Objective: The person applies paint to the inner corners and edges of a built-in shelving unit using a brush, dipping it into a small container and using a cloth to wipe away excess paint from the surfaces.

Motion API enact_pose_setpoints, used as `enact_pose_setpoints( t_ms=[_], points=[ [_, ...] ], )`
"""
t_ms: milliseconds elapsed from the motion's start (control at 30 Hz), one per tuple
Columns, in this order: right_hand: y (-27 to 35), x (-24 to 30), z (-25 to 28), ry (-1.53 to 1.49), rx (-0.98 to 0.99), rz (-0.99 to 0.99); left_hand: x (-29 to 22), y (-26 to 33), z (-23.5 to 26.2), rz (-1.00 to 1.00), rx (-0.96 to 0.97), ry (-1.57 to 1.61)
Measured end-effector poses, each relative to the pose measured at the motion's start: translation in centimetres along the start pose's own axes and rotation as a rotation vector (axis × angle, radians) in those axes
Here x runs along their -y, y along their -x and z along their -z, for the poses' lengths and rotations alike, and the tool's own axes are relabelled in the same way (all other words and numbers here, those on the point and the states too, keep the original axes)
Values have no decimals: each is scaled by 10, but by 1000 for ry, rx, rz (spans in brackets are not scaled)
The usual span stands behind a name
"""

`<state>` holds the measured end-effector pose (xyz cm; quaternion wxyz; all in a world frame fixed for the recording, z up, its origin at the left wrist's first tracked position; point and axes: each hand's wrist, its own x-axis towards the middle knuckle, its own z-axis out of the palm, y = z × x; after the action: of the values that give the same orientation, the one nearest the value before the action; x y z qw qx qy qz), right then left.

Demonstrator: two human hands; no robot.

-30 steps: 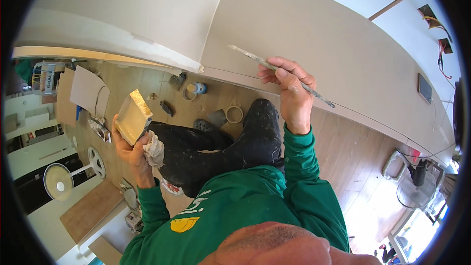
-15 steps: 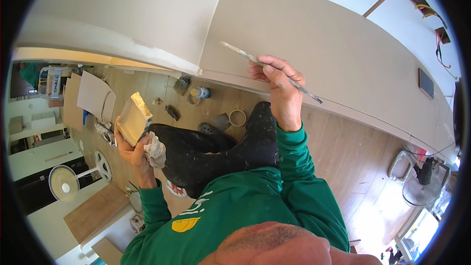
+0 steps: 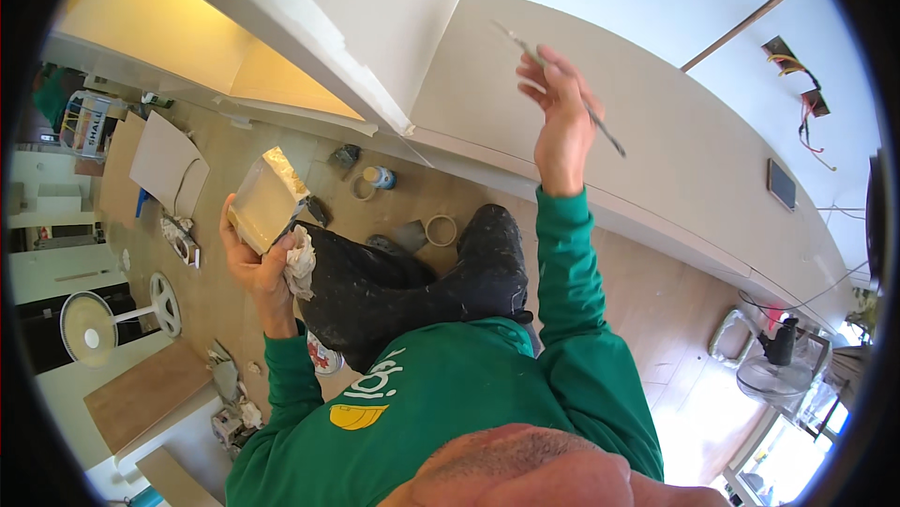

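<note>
My right hand (image 3: 565,127), raised in front of the beige panel (image 3: 647,122), pinches a thin paintbrush (image 3: 607,135). The brush slants, its far end blurred and pointing up-left; I cannot tell whether it touches the panel. Lower on the left, my left hand (image 3: 253,268) grips a small open-topped tray (image 3: 265,205) with a beige inside and a yellow, crusted rim. A crumpled whitish rag (image 3: 300,263) is tucked against the same hand, beside the tray. Both hands are closed round what they hold.
A cabinet recess (image 3: 187,15) glows yellow at upper left, its edge (image 3: 323,29) patched white. On the floor lie a blue-labelled jar (image 3: 380,177) and a ring-shaped roll (image 3: 441,233). A fan (image 3: 89,329) stands left. Loose wires (image 3: 789,64) hang from wall openings at right.
My right hand has risen with the brush, the arm stretching farther out. The view has shifted, bringing more of the lit recess into sight. My left hand still holds tray and rag.
</note>
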<state>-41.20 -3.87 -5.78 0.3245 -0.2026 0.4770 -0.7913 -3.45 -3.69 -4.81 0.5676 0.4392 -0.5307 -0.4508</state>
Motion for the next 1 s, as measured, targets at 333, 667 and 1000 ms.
enact_pose_setpoints(
  t_ms=[333, 667, 1000],
  points=[
    [-105, -59, -23, 380, 59, 52, 13, -21, 14, -65, -25, -18],
    [-128, -84, -33, 523, 20, 112, 13, -42, 28, -73, -30, -79],
    [-135, -85, -36, 535, 17, 133, 17, -48, 13, -32, -29, -46]
  ],
)
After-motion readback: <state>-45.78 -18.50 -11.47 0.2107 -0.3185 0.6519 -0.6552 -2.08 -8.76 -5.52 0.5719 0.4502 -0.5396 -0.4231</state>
